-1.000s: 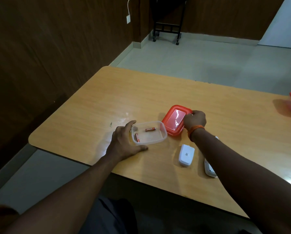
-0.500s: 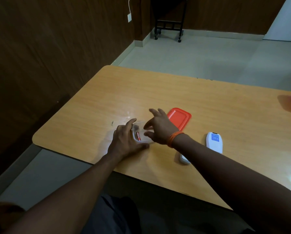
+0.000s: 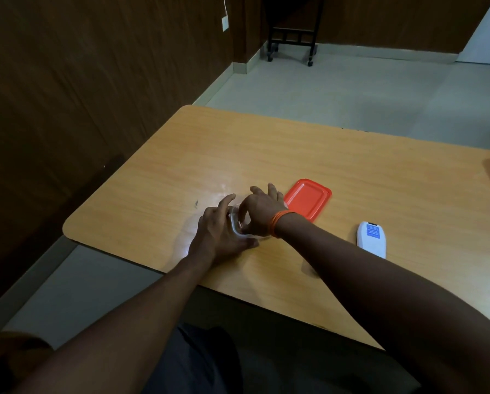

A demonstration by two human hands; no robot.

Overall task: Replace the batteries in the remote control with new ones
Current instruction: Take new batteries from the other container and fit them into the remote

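Right hand [image 3: 262,213] in clear box [image 3: 234,227], remote [image 3: 371,239] label unreadable

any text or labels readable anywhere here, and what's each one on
Blue label on the white remote control: it carries pale lines of print, too small and blurred to read.
Red lid: no text visible.
Clear container: mostly covered by both hands, no text visible.
Nothing else bears readable writing.

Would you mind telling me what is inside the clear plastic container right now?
The right hand reaches into the clear plastic container and covers nearly all of it, while the left hand steadies its side. Any batteries inside are hidden.
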